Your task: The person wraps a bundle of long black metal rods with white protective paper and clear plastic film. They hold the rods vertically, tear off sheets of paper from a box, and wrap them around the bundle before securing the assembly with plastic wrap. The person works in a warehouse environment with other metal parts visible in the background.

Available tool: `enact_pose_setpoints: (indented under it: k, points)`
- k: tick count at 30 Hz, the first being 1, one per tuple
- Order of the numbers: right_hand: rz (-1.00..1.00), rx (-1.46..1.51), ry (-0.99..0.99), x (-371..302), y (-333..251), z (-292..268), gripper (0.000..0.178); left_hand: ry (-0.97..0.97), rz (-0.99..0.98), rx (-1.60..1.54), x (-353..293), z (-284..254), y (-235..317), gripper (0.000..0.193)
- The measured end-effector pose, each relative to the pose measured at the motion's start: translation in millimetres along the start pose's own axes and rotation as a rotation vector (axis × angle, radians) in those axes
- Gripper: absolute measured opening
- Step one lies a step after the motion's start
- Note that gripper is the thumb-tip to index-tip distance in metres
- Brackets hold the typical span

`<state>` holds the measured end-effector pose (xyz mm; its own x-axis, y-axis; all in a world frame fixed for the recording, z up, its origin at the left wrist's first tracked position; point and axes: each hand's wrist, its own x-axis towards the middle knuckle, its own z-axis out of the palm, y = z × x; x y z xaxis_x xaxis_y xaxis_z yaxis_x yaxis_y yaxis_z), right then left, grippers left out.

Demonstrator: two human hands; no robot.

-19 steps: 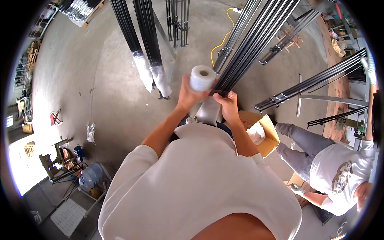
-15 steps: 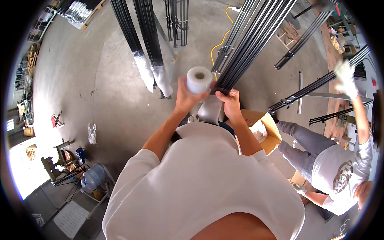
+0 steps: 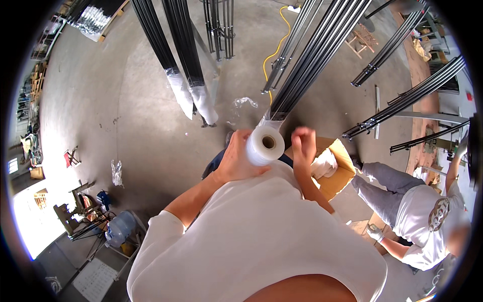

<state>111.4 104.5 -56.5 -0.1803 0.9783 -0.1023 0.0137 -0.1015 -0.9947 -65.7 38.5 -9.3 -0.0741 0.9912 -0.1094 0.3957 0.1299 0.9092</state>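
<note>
My left hand (image 3: 235,157) is wrapped round a roll of clear stretch film (image 3: 257,151), its cardboard core facing up, close to my shirt. From beside the roll, clear film (image 3: 270,122) runs onto the lower end of a bundle of black metal tubes (image 3: 308,60), which slopes up and away to the right. My right hand (image 3: 303,143) is off the tubes, to the right of the roll. Its fingers are curled in and partly blurred. Whether anything is inside them is hidden.
Two film-wrapped tube bundles (image 3: 200,100) stand ahead left. An open cardboard box (image 3: 342,168) is by my right side. More tubes (image 3: 412,98) lean at right, near a co-worker (image 3: 422,216) in gloves. A yellow cord (image 3: 265,63) crosses the floor.
The film roll in my left hand has come down and nearer my body. My right hand has let go of the tubes and moved right. Film now shows round the tube ends.
</note>
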Motion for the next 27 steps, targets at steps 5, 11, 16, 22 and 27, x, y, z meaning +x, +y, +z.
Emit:
enact_pose_setpoints:
  k: [5, 11, 16, 22, 27]
  points:
    - [0.051, 0.189, -0.161, -46, -33, 17, 0.064, -0.005, 0.175, 0.148, 7, 16, 15, 0.076]
    - [0.101, 0.021, 0.067, -34, -41, 26, 0.079, -0.309, 0.158, -0.096, 16, 2, 14, 0.062]
    - [0.020, 0.059, 0.030, -32, -30, 15, 0.084, -0.068, 0.020, -0.453, 95, 13, 7, 0.031]
    - [0.083, 0.463, 0.049, -23, -25, -22, 0.065, -0.501, -0.013, -0.705, 128, 54, 4, 0.039]
    - [0.036, 0.602, 0.377, -1, 10, -45, 0.046, -0.455, 0.036, -0.667, 120, 58, 8, 0.039]
